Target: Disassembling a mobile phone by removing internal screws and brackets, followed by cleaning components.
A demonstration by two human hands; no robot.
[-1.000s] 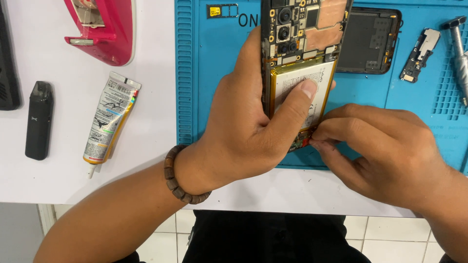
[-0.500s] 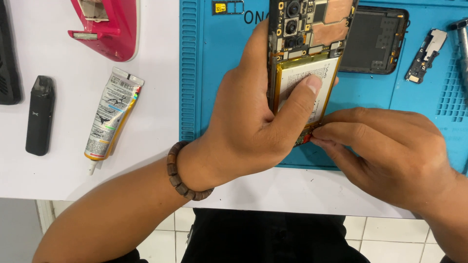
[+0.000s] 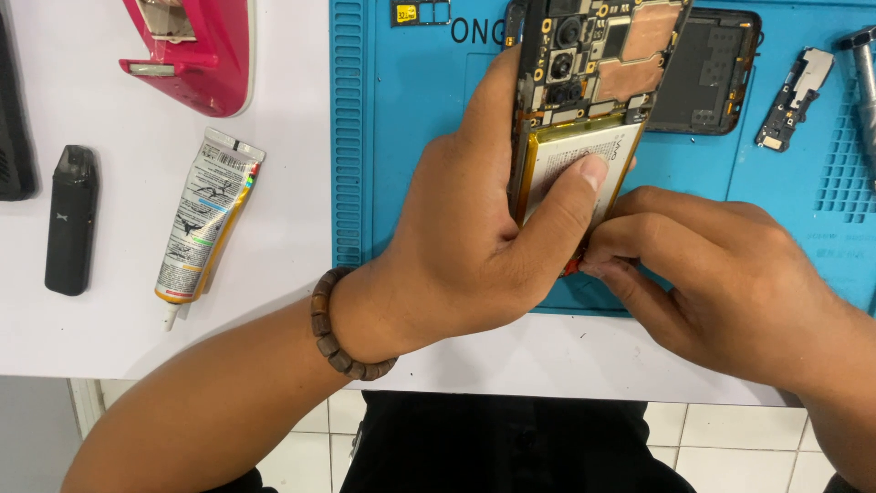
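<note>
My left hand [image 3: 484,246] grips an opened phone [image 3: 593,82] with its back off, held above the blue mat [image 3: 420,137]. The circuit board and camera modules show at the top, the white battery [image 3: 570,160] below, with my thumb pressed on it. My right hand [image 3: 721,274] pinches at the phone's lower end, where a small red piece [image 3: 572,266] shows between the fingers. What the fingertips hold is mostly hidden. A brown bead bracelet [image 3: 342,338] circles my left wrist.
A black phone back cover [image 3: 707,73] and a small circuit part [image 3: 792,99] lie on the mat, with a metal tool [image 3: 862,82] at the right edge. On the white table lie a glue tube [image 3: 205,215], a small black device [image 3: 71,219] and a pink object [image 3: 192,50].
The view has shifted slightly, so the phone and hands sit a little further right. Both hands keep the same grip on the phone's lower end.
</note>
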